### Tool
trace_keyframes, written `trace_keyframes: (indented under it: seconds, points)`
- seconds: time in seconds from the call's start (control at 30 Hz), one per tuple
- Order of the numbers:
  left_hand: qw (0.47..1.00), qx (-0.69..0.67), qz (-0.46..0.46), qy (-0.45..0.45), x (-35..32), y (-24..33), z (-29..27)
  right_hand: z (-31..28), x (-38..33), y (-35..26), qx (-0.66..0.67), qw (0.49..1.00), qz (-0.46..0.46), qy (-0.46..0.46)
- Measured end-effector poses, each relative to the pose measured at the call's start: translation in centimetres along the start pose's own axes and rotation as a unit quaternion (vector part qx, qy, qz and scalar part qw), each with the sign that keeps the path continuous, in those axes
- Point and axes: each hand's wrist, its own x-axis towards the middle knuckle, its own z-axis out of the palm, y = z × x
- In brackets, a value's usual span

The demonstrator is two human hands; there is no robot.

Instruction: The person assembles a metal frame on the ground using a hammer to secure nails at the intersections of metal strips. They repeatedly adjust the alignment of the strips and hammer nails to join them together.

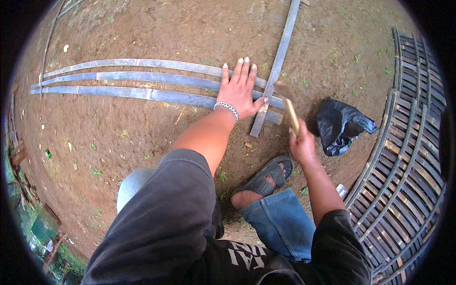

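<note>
My left hand (239, 92) lies flat with its fingers stretched out, pressing on the bamboo slats. Three long grey slats run side by side across the dirt; the nearest slat (183, 98) passes just under my wrist. Their right ends meet a crosswise bamboo strip (281, 50), and my left thumb reaches to it. My right hand (303, 142) is closed round the wooden handle of a hammer (291, 114). The hammer's head is at the crosswise strip, slightly blurred; whether it touches is hard to tell.
A black plastic bag (339, 124) sits on the ground right of the hammer. Finished-looking slatted bamboo panels (394, 161) lie along the right side. At far left another thin strip (46, 50) crosses the slats' ends. My sandalled foot (267, 178) stands close below the right hand.
</note>
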Motion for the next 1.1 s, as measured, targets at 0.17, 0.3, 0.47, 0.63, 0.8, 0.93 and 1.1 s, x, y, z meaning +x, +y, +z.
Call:
trace_keyframes:
  seconds: [0.17, 0.3, 0.47, 0.63, 0.8, 0.93, 1.1]
  points:
    - [1.0, 0.012, -0.007, -0.01, -0.5, -0.3, -0.1, -1.3, 0.2, -2.2, 0.128, 0.975, -0.033, 0.18]
    - [1.0, -0.003, 0.004, -0.027, 0.3, 0.5, -0.4, -0.2, -0.4, 0.5, -0.007, 1.0, 0.019, -0.021]
    - [1.0, 0.019, -0.005, 0.002, -0.5, -0.7, 0.3, -2.6, 0.4, -4.1, 0.106, 0.978, -0.038, 0.173]
    - [1.0, -0.003, 0.006, -0.001, 0.1, 0.1, -0.1, 0.2, 0.4, 0.6, -0.032, 0.999, -0.005, -0.001]
    - [1.0, 0.011, -0.004, 0.011, -0.1, -0.6, 0.2, -1.6, 0.4, -2.9, 0.109, 0.975, -0.03, 0.192]
    - [1.0, -0.008, 0.008, 0.007, 0.2, 0.1, -0.1, 0.2, 0.4, -0.1, -0.013, 0.999, 0.031, -0.008]
    - [1.0, -0.002, 0.001, -0.003, -1.0, 0.0, 0.6, -2.2, 0.8, -2.8, 0.096, 0.974, -0.034, 0.201]
